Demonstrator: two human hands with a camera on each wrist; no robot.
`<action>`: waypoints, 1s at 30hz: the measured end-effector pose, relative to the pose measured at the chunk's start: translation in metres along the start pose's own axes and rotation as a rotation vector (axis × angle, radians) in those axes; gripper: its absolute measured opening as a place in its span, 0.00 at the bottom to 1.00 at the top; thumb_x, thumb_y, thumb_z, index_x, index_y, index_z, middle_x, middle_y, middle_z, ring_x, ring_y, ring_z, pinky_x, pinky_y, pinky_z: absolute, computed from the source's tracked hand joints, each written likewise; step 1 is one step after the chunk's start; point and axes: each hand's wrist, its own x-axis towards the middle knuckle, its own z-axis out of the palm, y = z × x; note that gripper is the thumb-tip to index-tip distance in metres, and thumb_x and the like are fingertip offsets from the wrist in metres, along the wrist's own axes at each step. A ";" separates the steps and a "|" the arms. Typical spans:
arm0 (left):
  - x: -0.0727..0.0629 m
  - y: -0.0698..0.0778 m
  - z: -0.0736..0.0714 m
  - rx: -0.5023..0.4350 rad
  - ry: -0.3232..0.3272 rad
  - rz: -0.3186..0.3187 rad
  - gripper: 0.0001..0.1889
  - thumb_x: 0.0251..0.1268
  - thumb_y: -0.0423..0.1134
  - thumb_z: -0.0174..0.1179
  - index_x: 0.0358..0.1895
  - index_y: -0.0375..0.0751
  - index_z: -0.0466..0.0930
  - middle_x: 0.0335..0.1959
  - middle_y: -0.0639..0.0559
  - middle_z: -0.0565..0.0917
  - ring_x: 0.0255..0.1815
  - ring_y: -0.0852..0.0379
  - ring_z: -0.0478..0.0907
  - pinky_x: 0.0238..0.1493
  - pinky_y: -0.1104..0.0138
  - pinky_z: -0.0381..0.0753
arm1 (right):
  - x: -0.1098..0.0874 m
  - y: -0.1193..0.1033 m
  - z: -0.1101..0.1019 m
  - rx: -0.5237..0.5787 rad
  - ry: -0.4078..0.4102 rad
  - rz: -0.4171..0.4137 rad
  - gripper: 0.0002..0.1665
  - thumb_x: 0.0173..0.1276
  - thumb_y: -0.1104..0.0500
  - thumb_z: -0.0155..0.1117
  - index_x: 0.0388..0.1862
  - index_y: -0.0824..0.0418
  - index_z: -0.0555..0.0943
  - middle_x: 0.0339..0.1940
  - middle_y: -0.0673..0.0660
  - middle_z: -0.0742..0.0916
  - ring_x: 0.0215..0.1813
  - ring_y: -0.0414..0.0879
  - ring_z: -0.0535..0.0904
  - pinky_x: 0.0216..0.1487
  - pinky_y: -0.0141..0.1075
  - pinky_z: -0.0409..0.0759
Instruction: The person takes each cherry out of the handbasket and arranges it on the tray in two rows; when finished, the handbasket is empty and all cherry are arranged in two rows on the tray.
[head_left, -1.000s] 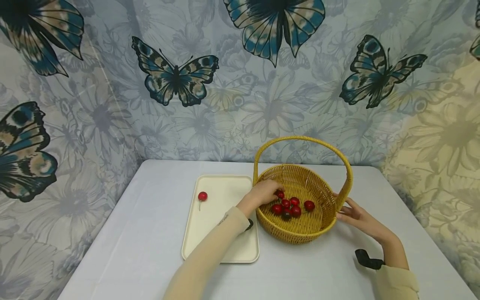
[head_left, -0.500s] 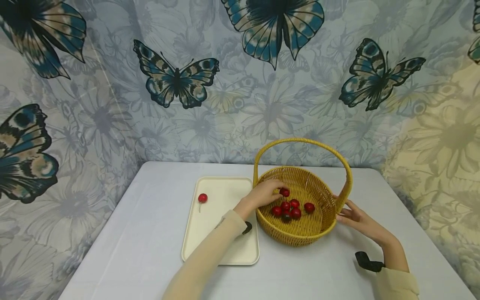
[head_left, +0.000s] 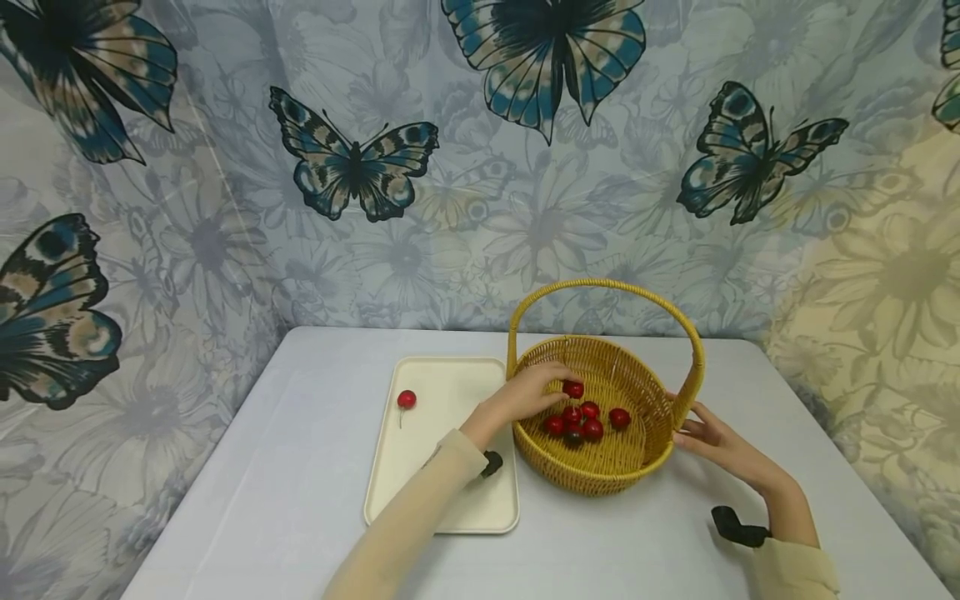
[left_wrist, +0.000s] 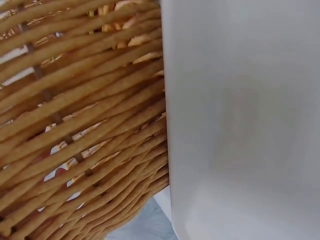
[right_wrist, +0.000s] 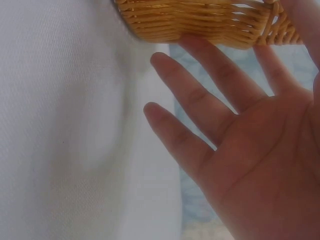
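Over the left side of the yellow wicker basket (head_left: 592,483), my left hand (head_left: 525,392) reaches in with thumb and fingers around a dark red cherry (head_left: 573,389). Several more cherries (head_left: 592,429) lie close together on the basket floor, and one cherry (head_left: 619,418) sits a little apart to their right. My right hand (head_left: 716,442) is at the basket's right side, below the handle's foot. Its fingers (right_wrist: 192,97) are spread and fairly straight in the right wrist view, with some fingertips against the weave. The left wrist view shows the basket wall, but my left hand is hidden there.
A cream tray (head_left: 397,483) lies left of the basket, close against it, under my left forearm. A single cherry with a stem (head_left: 407,400) rests on the tray. The basket's tall handle (head_left: 607,283) arches above it. A white table (head_left: 247,467) carries everything, with a butterfly-patterned cloth behind.
My left hand and the cherry at its fingertips have shifted slightly right within the basket, away from the basket's left wall. My right hand stays at the basket's side.
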 end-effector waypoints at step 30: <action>-0.049 0.024 -0.033 -0.116 0.030 0.021 0.18 0.65 0.39 0.56 0.58 0.48 0.75 0.53 0.55 0.76 0.55 0.62 0.72 0.55 0.66 0.75 | 0.000 -0.003 0.000 -0.003 0.004 0.026 0.40 0.73 0.61 0.49 0.75 0.56 0.41 0.70 0.75 0.55 0.58 0.19 0.64 0.48 0.23 0.72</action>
